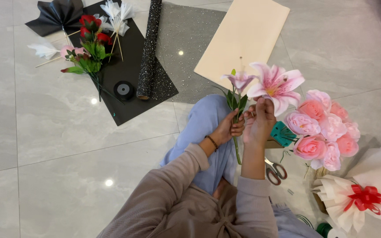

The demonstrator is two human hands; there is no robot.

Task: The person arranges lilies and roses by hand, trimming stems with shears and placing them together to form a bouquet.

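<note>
Held up over the lap, above the floor (67, 132): an artificial lily stem (237, 147), green, with a wide pink-and-white bloom (275, 86) and a smaller, half-closed mauve bud (240, 80). Lower end of the stem lost behind the knee in blue trousers; middle of it hidden inside the fingers. Left hand (231, 128) closed in a grip around the stem just below the leaves (237, 101). Right hand (259, 120) raised beside it, fingers pinched at the base of the large bloom; exact contact hard to make out.

Just right of the hands, a bunch of pink roses (325, 132), stems hidden. Below, scissors with red handles (275, 171) on the floor. Further right, white wrapping with a red bow (366, 198), cut off by the edge. Behind, a beige sheet (243, 39), a glittery black roll (148, 48), a black ribbon spool (123, 90) and red roses (91, 33) on black paper (133, 79).
</note>
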